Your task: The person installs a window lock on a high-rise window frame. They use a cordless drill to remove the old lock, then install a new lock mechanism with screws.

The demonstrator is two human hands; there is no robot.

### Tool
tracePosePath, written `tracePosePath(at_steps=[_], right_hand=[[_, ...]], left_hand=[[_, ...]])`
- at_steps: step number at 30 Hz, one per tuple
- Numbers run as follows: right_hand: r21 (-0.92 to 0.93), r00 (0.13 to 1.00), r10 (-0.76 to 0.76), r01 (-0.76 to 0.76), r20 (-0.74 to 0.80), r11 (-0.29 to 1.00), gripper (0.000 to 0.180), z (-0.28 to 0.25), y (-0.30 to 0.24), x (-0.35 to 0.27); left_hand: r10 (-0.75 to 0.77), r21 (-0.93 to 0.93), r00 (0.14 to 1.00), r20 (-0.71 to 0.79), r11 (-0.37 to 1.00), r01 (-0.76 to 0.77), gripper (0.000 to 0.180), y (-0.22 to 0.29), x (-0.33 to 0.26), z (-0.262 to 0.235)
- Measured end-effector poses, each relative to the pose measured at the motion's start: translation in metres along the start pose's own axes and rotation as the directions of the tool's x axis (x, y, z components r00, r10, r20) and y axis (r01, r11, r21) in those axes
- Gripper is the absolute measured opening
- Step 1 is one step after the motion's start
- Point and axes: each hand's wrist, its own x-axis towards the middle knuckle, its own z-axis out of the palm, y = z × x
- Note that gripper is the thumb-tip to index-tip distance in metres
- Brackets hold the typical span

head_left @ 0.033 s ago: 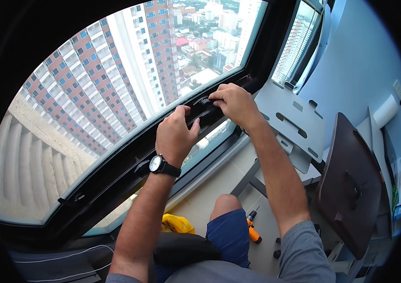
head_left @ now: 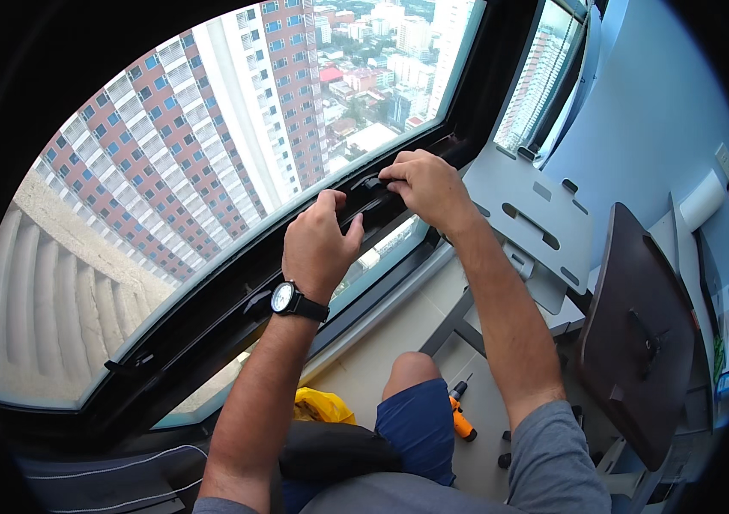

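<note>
Head view: right hand has thumb and fingers bunched at dark window fitting on black window frame; can't tell if it grips it. Left hand half-curled, thumb apart, nothing visible between, just beside frame; contact unclear. Likely risks: a small part dropped if fingertips slip; knuckles scraped on the frame if the fitting gives suddenly. Fitting's detail lost, dark on dark; right fingertips partly hidden; upper arms cut off.

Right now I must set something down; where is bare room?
Tile floor between the yellow bag and the knee. Crowded: window frame by left hand and right hand; beside the blue shorts, where the orange drill lies.
</note>
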Motion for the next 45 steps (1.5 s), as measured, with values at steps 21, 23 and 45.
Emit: tracePosePath(at_steps=[21,23,45], right_hand=[[0.333,0.979,-0.180,0.203,-0.101,0.921,0.016,-0.025,-0.054,-0.036],[0.372,0.968,-0.213,0.248,-0.135,0.894,0.011,-0.032,-0.056,-0.032],[0.335,0.996,-0.094,0.088,0.001,0.938,0.028,-0.048,-0.060,-0.030]], left_hand=[[0.076,-0.702,0.978,0.194,0.707,0.085,0.049,-0.015,0.009,-0.018],[-0.028,-0.650,0.967,0.253,0.735,0.192,0.047,-0.015,0.009,-0.019],[0.277,-0.394,0.895,0.350,0.910,-0.128,0.026,-0.009,-0.003,-0.026]])
